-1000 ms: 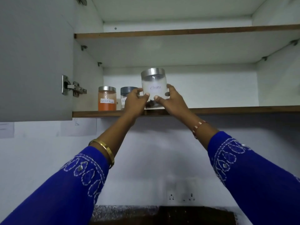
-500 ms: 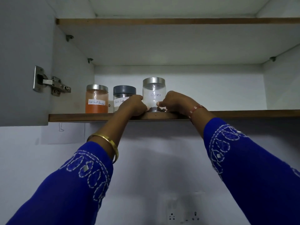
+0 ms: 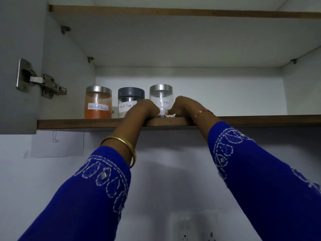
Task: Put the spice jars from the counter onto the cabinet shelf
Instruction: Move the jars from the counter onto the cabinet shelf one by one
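Three spice jars stand in a row on the cabinet shelf [image 3: 74, 123]. At the left is the red chilli powder jar [image 3: 98, 103] with a silver lid. The black pepper jar [image 3: 129, 100] with a dark grey lid is in the middle. The clear cloves jar [image 3: 161, 99] with a silver lid stands on the shelf at the right. My left hand [image 3: 141, 109] and my right hand [image 3: 185, 106] curl around the base of the cloves jar from both sides. Its lower part is hidden by my fingers.
The open cabinet door [image 3: 17, 66] with a metal hinge [image 3: 40, 80] hangs at the left. A second shelf [image 3: 173, 13] lies above. The lower shelf extends to the right of the jars. A wall socket [image 3: 198, 228] sits low on the wall.
The cloves jar went from held in front of the shelf to standing on it beside the black pepper jar. My hands slid down to its base. The view moved closer.
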`<move>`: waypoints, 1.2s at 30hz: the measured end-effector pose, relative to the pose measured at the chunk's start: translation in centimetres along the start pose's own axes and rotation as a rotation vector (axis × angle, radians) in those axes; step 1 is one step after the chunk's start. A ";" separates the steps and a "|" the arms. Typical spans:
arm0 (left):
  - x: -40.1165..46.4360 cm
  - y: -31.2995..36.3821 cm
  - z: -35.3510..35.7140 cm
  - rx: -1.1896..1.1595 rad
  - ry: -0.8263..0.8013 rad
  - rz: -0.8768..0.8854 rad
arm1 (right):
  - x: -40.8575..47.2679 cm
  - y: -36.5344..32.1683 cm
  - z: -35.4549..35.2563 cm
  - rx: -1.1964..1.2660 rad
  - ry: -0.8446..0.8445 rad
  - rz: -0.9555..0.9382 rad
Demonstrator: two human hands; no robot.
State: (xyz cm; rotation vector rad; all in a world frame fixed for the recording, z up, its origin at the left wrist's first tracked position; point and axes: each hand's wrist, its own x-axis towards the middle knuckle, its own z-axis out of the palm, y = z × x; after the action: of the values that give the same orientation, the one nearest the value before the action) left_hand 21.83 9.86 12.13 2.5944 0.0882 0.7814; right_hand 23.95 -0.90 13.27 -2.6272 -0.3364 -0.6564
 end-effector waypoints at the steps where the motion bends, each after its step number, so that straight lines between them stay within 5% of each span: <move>1: 0.0 -0.2 0.1 -0.061 0.026 0.022 | -0.2 0.1 0.0 0.025 0.029 0.007; 7: -3.1 -0.7 1.0 -0.178 0.490 0.031 | -3.1 0.5 1.1 0.063 0.454 -0.061; 12: -6.3 -2.8 3.7 0.113 0.789 0.281 | -6.5 1.8 1.8 -0.005 0.518 -0.078; 18: -8.4 -5.5 5.2 -0.049 0.580 0.437 | -11.7 5.0 4.3 -0.162 0.564 -0.349; 23: -14.3 -3.9 6.3 -0.402 0.442 0.484 | -17.1 7.1 6.0 -0.105 0.508 -0.293; 36: -36.5 -3.0 16.8 -0.589 0.056 0.212 | -37.4 16.6 11.4 0.333 0.274 -0.005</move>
State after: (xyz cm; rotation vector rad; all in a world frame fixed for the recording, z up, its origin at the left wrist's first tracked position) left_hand 0.45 -0.42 -20.46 2.0399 -0.3545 0.8059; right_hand 1.65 -15.48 -19.85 -2.1903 -0.3371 -0.8680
